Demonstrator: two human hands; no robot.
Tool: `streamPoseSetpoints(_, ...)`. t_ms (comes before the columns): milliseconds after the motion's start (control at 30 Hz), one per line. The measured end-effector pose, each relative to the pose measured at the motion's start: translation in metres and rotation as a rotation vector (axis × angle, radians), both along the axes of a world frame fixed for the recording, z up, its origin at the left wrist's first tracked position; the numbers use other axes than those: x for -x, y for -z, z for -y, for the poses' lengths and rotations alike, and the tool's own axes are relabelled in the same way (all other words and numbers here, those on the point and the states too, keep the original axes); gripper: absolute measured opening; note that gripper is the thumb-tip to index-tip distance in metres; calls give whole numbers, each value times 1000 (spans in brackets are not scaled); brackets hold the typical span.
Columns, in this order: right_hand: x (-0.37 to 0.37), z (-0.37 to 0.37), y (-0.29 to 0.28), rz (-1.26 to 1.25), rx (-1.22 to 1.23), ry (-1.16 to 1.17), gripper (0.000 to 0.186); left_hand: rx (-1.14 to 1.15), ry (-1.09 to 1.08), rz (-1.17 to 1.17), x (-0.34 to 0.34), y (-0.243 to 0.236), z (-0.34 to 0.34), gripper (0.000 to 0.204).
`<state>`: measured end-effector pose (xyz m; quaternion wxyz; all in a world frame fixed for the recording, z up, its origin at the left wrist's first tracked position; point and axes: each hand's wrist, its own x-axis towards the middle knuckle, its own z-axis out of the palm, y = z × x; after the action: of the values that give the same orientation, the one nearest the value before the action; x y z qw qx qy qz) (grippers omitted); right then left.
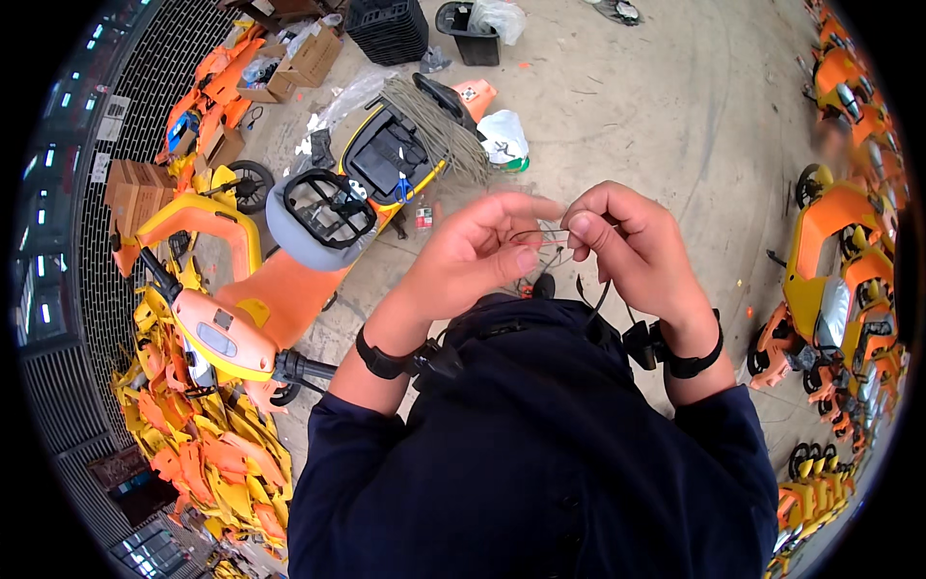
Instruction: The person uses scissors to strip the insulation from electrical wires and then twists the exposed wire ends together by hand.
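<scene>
I pinch a thin dark wire (pixel 542 234) between both hands at chest height: my left hand (pixel 473 256) and right hand (pixel 632 246) each clamp one end, above the orange-and-yellow scooter (pixel 289 261) on the concrete floor (pixel 627 106).

Grey concrete floor (pixel 627 87) spreads wide, scuffed and littered. Orange and yellow scooter shells (pixel 207 454) pile up at left beside cardboard boxes (pixel 307 60), a black crate (pixel 389 29) sits up top, more orange scooters (pixel 839 261) line the right.
</scene>
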<state>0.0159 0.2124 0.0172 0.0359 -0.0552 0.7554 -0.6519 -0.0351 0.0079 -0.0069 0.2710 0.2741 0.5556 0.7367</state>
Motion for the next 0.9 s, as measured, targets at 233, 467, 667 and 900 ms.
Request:
streamPoseSetpoints(233, -10, 3, 6, 257, 127, 8, 14, 119, -79, 232, 11, 8, -4, 22)
streamPoseSetpoints(467, -14, -6, 9, 272, 270, 4, 15, 121, -530, -91, 29, 15, 0, 23)
streamPoseSetpoints(667, -13, -8, 5, 333, 372, 56, 19, 879, -973, -1052, 50, 52, 28, 24)
streamPoseSetpoints(900, -6, 1, 7, 312, 455, 108, 22, 256, -229, -238, -18, 2, -20, 23)
